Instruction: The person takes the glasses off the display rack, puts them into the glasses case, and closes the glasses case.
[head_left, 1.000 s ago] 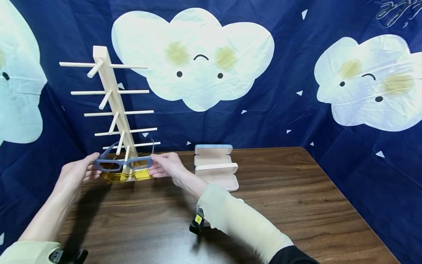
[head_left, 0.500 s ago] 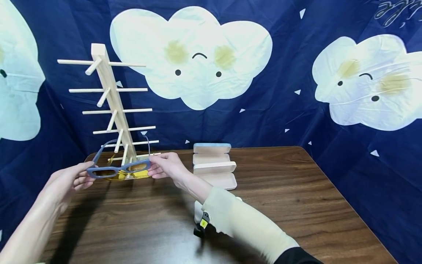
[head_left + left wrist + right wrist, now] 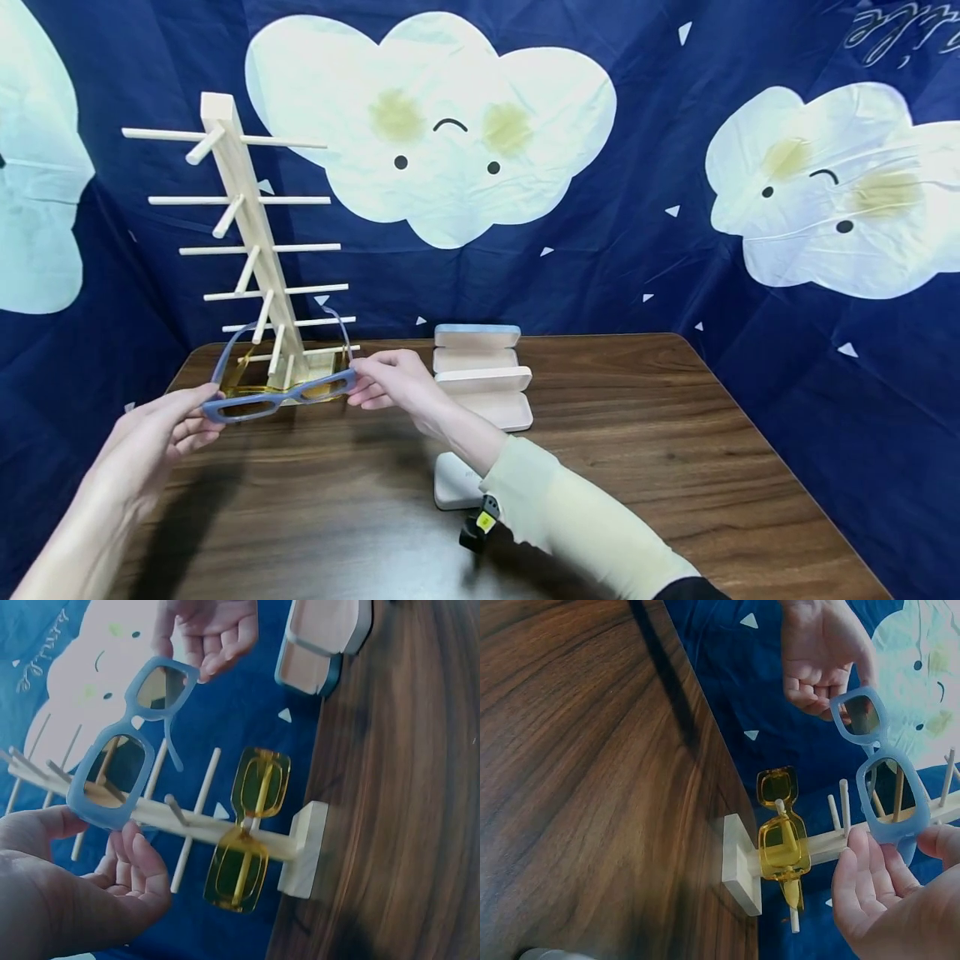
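Both hands hold a pair of blue-framed sunglasses (image 3: 288,397) with dark lenses, one at each outer corner, in front of the wooden display rack (image 3: 257,217). My left hand (image 3: 146,446) pinches the left end between thumb and fingers. At the opposite end, the thumb and fingers of my right hand (image 3: 396,382) grip the frame. The unfolded temples point back toward the rack. Yellow sunglasses (image 3: 785,851) hang low on the rack, just above its base (image 3: 304,851); the blue pair partly covers them in the head view.
Two opened glasses cases, one with a blue edge (image 3: 477,336) and a pale one (image 3: 483,381), lie at the back of the wooden table (image 3: 637,433). A white case (image 3: 453,482) sits partly behind my right forearm. Several pegs stick out from the rack's post.
The blue sunglasses have come down and tilted, with the left end lower. My left hand has moved down and left; my right hand keeps its grip. More of the white case shows.
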Action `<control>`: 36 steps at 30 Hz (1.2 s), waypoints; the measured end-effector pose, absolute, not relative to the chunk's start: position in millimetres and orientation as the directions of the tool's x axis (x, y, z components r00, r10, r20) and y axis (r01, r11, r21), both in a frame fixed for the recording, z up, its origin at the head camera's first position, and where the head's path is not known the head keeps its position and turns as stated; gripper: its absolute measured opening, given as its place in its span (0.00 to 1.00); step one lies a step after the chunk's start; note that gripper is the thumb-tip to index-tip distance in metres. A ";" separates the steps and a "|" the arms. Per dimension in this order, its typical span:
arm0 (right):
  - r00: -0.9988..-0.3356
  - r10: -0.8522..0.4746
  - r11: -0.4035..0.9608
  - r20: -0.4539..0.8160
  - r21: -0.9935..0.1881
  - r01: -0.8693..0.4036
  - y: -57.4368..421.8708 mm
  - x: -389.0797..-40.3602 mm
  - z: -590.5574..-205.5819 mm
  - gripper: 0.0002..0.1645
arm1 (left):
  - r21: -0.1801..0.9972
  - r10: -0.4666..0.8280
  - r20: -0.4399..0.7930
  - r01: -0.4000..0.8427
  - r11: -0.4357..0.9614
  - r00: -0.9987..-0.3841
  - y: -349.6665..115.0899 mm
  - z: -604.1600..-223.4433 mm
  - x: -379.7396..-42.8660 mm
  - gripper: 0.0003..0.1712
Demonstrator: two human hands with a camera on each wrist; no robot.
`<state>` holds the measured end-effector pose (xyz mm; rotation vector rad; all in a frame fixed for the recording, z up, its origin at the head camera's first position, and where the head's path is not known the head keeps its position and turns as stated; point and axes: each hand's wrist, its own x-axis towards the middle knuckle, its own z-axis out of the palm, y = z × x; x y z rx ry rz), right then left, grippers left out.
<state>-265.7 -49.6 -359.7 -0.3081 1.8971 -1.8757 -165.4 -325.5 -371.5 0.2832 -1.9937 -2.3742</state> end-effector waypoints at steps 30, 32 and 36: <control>-0.934 -0.352 0.149 -0.059 -0.989 0.006 87.1 -243.6 -376.0 0.21 | 0.983 -0.164 -0.168 -0.178 0.048 -0.972 -187.4 -375.6 -168.1 0.11; -0.940 -0.337 0.156 -0.058 -0.988 0.005 97.0 -243.1 -375.8 0.20 | 0.982 -0.164 -0.173 -0.182 0.045 -0.971 -177.1 -375.3 -169.6 0.16; -0.945 -0.325 0.162 -0.043 -0.987 -0.010 112.9 -242.5 -374.2 0.20 | 0.984 -0.171 -0.160 -0.171 0.048 -0.972 -160.5 -374.7 -172.5 0.20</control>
